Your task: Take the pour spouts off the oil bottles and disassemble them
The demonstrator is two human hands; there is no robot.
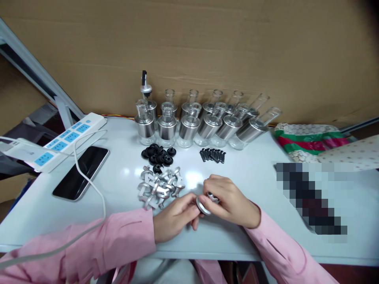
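Note:
Near the table's front edge, both hands meet around a silver metal pourer top (203,206). My left hand (177,216) grips its round rim from the left, fingers closed. Wrapped over its narrower end from the right is my right hand (226,199); part of the piece is hidden by the fingers. Silver metal parts (158,187) lie heaped beside my left hand. Behind them is a pile of black rubber stoppers (157,154). Small black pieces (212,155) lie in a row beyond my right hand.
Glass bottles with metal bands (188,127) stand in two rows at the back; one rear bottle carries a pourer (146,87). At left are a power strip (66,141), a phone (81,173) and a white cable (102,197). A patterned cloth (314,138) lies at right.

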